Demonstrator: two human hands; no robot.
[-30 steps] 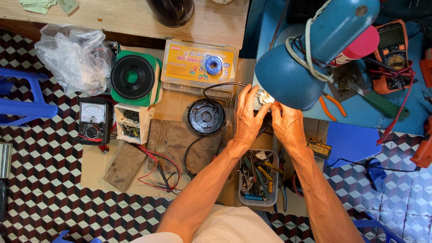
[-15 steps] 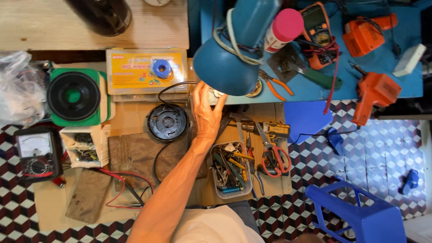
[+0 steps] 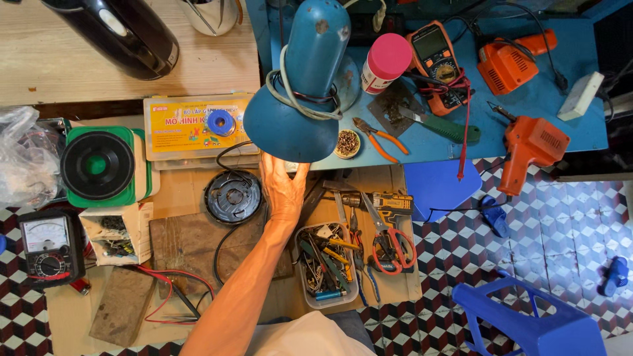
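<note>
My left hand (image 3: pixel 283 191) stretches forward over the cardboard-covered work surface (image 3: pixel 178 188), fingers extended and apart, their tips hidden under the rim of a blue desk lamp shade (image 3: pixel 300 99). It holds nothing that I can see. Just left of the hand lies a round black speaker (image 3: pixel 232 196) with a black wire. A clear tray of small tools (image 3: pixel 326 264) sits right of my forearm. My right hand is out of view.
A yellow kit box (image 3: pixel 188 132) with a blue solder spool (image 3: pixel 221 122) lies behind the speaker. Red-handled scissors (image 3: pixel 389 244), an orange multimeter (image 3: pixel 435 53), an orange soldering gun (image 3: pixel 531 148), an analog meter (image 3: pixel 46 244), a green speaker box (image 3: pixel 99 165) and a blue stool (image 3: pixel 527 316) surround me.
My right hand has left the lamp area and gone out of view. My left hand stays under the lamp shade. The view has shifted, so the bench contents appear further left.
</note>
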